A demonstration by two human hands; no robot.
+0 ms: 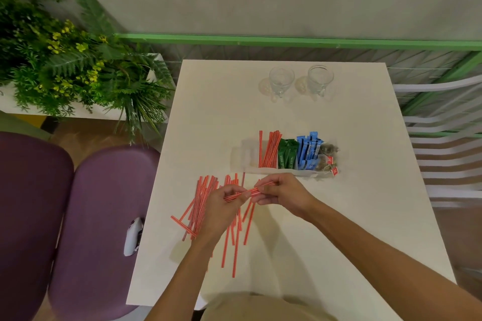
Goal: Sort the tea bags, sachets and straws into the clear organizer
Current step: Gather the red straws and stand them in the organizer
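Note:
A clear organizer (241, 157) stands mid-table. It holds upright red-and-white straws (270, 148), green sachets (287, 154), blue sachets (309, 151) and tea bags (329, 157) with red tags. Several more striped straws (202, 206) lie scattered on the white table (339, 229) in front of it. Both hands hold a small bundle of straws (251, 192) just above the pile: my left hand (221, 207) pinches its left part and my right hand (280, 194) grips its right end.
Two empty glass mugs (281, 81) (320, 79) stand at the table's far side. Purple chairs (104, 216) sit to the left, one carrying a small white object (133, 237). A planter with greenery (73, 65) is far left, a white chair (448, 154) on the right.

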